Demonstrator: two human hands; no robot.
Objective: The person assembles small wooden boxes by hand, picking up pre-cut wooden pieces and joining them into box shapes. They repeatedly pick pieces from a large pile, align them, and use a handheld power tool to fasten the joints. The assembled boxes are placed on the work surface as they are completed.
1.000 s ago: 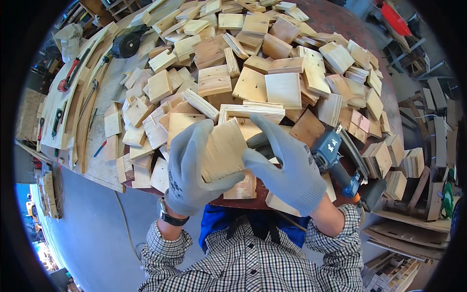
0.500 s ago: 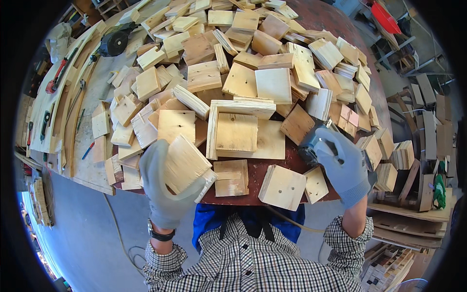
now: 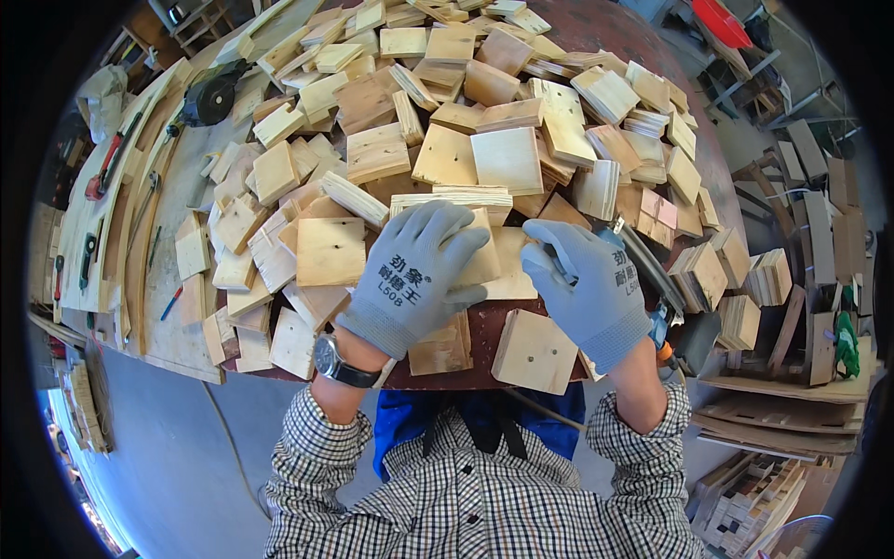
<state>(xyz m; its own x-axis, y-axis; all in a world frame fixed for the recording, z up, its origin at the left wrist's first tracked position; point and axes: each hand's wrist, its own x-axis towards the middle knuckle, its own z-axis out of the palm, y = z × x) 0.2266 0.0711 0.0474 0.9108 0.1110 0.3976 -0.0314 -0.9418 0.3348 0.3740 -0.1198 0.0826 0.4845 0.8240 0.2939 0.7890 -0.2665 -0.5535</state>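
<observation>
My left hand (image 3: 419, 275), in a grey work glove, is closed around a square wooden block (image 3: 481, 250) at the middle of the pile's near side. Its fingers lie over the top and the thumb is at the near edge. Behind them runs a layered plywood strip (image 3: 475, 197). My right hand (image 3: 591, 289), gloved alike, hovers close by over a flat wooden piece (image 3: 514, 265); its fingers are curved and apart, with nothing visible in them. Just right of it lies a nail gun (image 3: 650, 265) with a long dark magazine and blue parts, partly hidden by the hand.
A large heap of wooden blocks (image 3: 447, 154) covers the dark red table (image 3: 610, 28). Near the front edge lies a block with two dark spots (image 3: 535, 352). On the left are long boards, a red-handled tool (image 3: 101, 177) and a black round tool (image 3: 214, 93). Stacked boards (image 3: 787, 387) stand right.
My left hand has left the block it held and moved right onto another. My right hand has let go of the nail gun and come left; the gun now lies farther right.
</observation>
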